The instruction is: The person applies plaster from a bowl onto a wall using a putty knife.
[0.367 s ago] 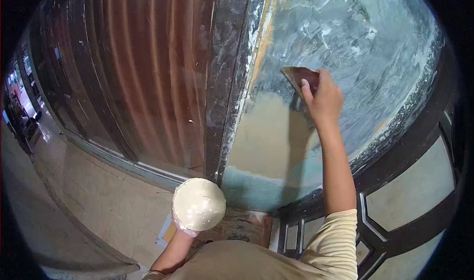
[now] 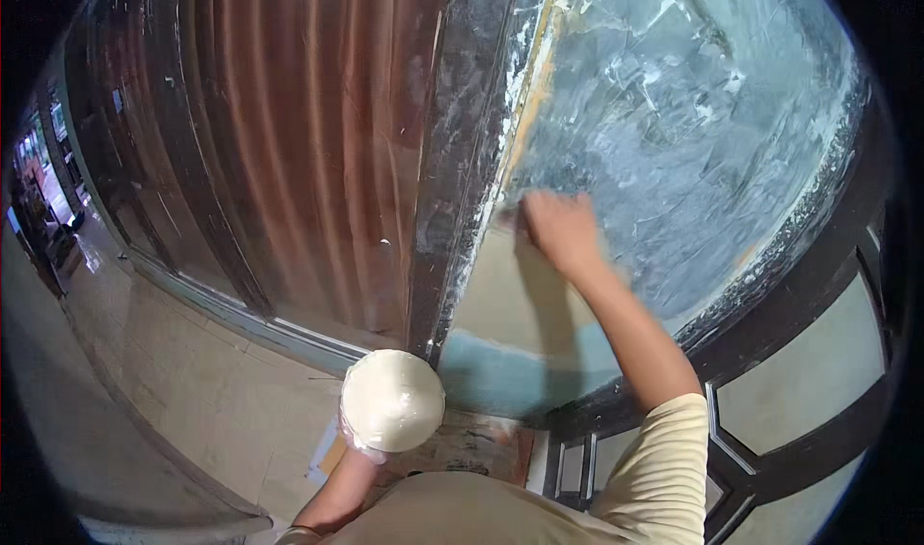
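My left hand (image 2: pixel 360 449), smeared with cream paste, grips a round holder whose top is covered with smooth cream putty (image 2: pixel 393 403); the putty hides the holder's shape. Upper right of it, my right hand (image 2: pixel 563 229) is closed on a dark putty scraper (image 2: pixel 507 220), mostly hidden and blurred. It is at the upper left edge of a beige putty patch (image 2: pixel 496 295) on the blue-grey wall (image 2: pixel 664 189). Whether the blade touches the wall I cannot tell. Below the patch runs a band of smoother teal paint (image 2: pixel 500 377).
To the left stands a glazed door (image 2: pixel 308 160) with a reddish-brown curtain behind its glass. A dark, paint-spattered frame post (image 2: pixel 457 141) divides it from the wall. At the lower right is dark panelled woodwork (image 2: pixel 780 430). Beige floor tiles (image 2: pixel 212 381) lie at the lower left.
My right hand has swung down and left with the scraper, from the bare wall to the patch's upper left edge. The left hand and its putty stay nearly still; the view shifts slightly.
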A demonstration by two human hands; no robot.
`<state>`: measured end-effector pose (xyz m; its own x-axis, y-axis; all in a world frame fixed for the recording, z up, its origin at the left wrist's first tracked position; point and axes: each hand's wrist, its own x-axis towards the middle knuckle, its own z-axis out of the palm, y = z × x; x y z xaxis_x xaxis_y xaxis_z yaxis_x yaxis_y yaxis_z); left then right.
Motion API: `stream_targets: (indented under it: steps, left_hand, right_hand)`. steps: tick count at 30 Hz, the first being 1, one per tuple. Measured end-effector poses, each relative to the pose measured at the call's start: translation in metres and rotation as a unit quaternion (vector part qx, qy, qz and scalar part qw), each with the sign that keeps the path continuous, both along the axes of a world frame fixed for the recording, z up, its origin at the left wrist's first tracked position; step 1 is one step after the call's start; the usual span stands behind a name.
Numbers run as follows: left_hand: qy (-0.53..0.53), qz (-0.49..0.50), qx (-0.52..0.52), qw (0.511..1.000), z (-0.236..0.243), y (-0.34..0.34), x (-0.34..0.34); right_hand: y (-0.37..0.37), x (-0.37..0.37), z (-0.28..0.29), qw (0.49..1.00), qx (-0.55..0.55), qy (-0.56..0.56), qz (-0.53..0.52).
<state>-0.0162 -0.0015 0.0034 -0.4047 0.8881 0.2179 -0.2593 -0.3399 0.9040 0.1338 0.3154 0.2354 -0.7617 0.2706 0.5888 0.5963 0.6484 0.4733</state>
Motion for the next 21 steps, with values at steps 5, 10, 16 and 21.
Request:
stream_targets:
  steps: [5, 10, 16, 21]
  left_hand:
    - [-0.432, -0.105, 0.111, 0.889, -0.013, -0.007, -0.011]
    - [-0.478, -0.134, 0.120, 0.860, 0.009, -0.010, -0.013]
    - [-0.434, -0.114, 0.085, 0.890, -0.019, -0.007, -0.030]
    - [-0.407, -0.082, 0.051, 0.908, -0.015, -0.006, -0.029]
  right_hand:
    - [-0.026, 0.014, 0.098, 0.960, -0.025, 0.280, -0.002]
    - [-0.033, 0.012, -0.008, 0.995, -0.094, 0.042, 0.017]
    - [-0.012, 0.043, -0.027, 0.993, -0.076, 0.088, -0.022]
    - [-0.013, 0.088, 0.062, 0.886, -0.028, 0.454, -0.093]
